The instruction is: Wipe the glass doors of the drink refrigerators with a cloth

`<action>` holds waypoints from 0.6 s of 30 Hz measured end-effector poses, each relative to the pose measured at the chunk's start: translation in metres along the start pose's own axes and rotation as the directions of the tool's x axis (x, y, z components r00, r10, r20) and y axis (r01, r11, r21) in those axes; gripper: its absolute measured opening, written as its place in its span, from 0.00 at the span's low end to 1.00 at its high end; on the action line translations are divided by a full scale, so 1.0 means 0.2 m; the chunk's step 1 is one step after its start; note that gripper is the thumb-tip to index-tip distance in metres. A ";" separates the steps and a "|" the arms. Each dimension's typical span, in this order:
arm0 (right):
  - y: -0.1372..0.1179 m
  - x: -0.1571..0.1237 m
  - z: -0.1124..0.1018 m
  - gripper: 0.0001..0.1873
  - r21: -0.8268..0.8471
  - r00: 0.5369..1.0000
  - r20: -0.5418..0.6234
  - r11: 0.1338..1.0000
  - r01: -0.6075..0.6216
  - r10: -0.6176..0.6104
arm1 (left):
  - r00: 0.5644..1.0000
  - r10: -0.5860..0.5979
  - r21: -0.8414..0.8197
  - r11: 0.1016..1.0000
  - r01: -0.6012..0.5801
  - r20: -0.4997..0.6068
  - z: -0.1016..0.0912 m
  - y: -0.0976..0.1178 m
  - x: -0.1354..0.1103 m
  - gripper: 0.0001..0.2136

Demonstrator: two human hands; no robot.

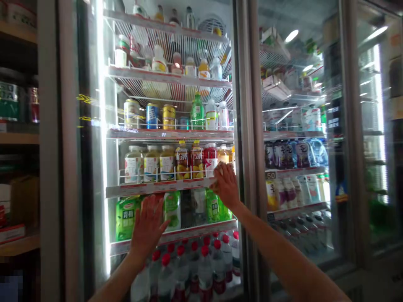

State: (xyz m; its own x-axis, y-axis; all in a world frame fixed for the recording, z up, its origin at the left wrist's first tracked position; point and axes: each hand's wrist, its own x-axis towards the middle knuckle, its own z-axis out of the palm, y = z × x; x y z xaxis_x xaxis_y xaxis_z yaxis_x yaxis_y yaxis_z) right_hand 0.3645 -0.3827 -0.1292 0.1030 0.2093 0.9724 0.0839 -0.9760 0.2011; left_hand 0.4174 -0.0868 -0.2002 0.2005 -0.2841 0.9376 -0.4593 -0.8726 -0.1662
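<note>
My left hand [147, 222] is open, its fingers spread in front of the lower shelf, by the green drink packs [126, 218]. It looks laid against the glass door [90, 176] of the lit drinks fridge, though actual contact is hard to tell. Higher and to the right, my right hand [227, 186] has bent fingers over a small crumpled, greyish cloth [224, 166], partly hidden by the hand. It is near the right end of the shelf with the juice bottles [210, 157], close to the door frame [247, 138].
Red-capped bottles [204, 268] stand at the fridge bottom. Cans [168, 116] and more bottles fill upper shelves. A second glass-fronted fridge with dark pouches [285, 154] is on the right. At left, a wooden shelf [19, 138] holds canned goods.
</note>
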 end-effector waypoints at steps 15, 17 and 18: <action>-0.03 -0.06 -0.03 0.29 -0.004 0.993 0.048 0.994 0.110 -0.109 | 1.000 -0.019 0.011 1.000 0.019 0.004 0.00 0.00 0.00 0.27; -0.09 -0.16 -0.03 0.27 0.059 0.947 0.144 0.957 0.282 -0.288 | 1.000 -0.015 0.017 1.000 0.015 -0.006 0.00 0.00 0.00 0.27; -0.10 -0.19 -0.02 0.25 0.082 0.921 0.181 0.938 0.336 -0.346 | 1.000 -0.010 0.019 1.000 0.010 -0.012 0.01 0.00 0.00 0.27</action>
State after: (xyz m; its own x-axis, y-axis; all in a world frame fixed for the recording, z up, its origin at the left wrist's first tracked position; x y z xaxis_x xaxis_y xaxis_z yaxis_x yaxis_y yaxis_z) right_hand 0.3543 -0.3718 -0.1688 0.2453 0.5409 0.8045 0.1944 -0.8404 0.5058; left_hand 0.4185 -0.0867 -0.2014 0.1952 -0.2706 0.9427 -0.4411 -0.8827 -0.1621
